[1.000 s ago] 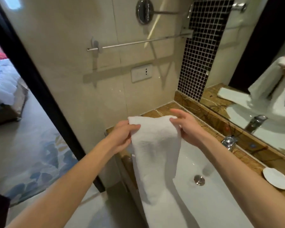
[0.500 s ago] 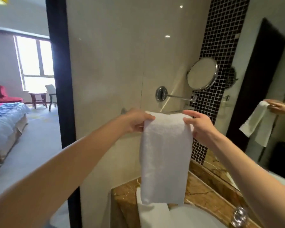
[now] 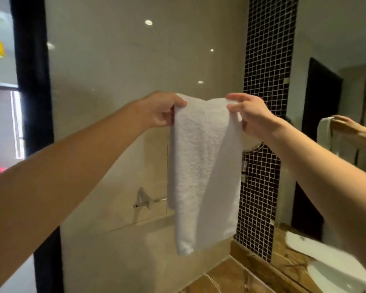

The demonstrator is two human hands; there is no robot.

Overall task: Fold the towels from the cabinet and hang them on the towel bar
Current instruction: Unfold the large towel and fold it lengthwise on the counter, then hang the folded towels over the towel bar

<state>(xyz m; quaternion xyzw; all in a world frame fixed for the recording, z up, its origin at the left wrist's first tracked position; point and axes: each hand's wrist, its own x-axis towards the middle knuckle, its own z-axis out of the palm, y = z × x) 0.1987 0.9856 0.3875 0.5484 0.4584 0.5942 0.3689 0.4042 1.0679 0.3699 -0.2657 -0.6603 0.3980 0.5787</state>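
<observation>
Both hands, left (image 3: 163, 111) and right (image 3: 248, 115), pinch the folded towel's (image 3: 203, 170) top corners mid-frame, above the bar (image 3: 148, 200) lower center. Hanging step; next, I'd guess, lower and drape it over.

towel (image 3: 203, 166): hangs between my left hand (image 3: 160, 111) and my right hand (image 3: 248, 115), each at a top corner | towel bar (image 3: 150, 200): on the wall behind the towel, lower left, its right part hidden by it | mirror (image 3: 334, 144): right of the towel | counter (image 3: 226, 278): below, at the wall's foot
</observation>
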